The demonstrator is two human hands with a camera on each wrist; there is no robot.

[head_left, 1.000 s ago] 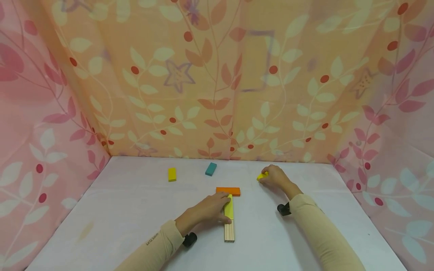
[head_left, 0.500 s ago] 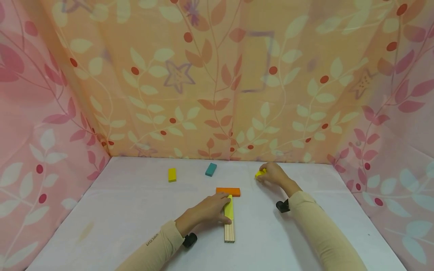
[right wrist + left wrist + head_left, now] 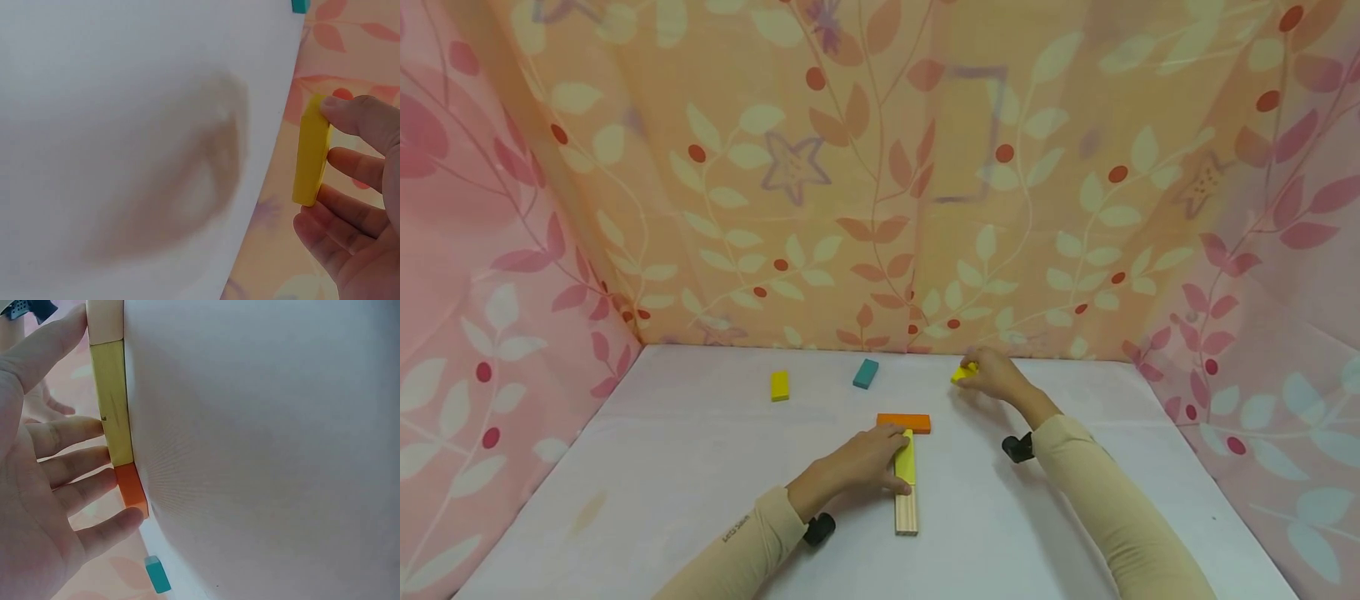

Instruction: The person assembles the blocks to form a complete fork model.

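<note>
My right hand (image 3: 997,374) holds a yellow wooden block (image 3: 311,156) above the back right of the table. Thumb and fingertips pinch it at its ends and side in the right wrist view. My left hand (image 3: 867,461) rests beside a row of blocks at the middle, its fingers nearly straight. A plain wood block (image 3: 906,518) and a lighter yellow block (image 3: 114,403) lie end to end, and an orange block (image 3: 917,424) lies crosswise at the far end. In the left wrist view the left thumb is at the plain block, with fingertips along the yellow and orange ones.
A teal block (image 3: 866,373) lies near the back of the white-covered table (image 3: 685,492). Left of it lies another yellow block (image 3: 780,386). Patterned cloth (image 3: 865,250) hangs along the back and both sides.
My right hand has risen off the table with the yellow block and shifted a little left and away. The left hand stays in place beside the row.
</note>
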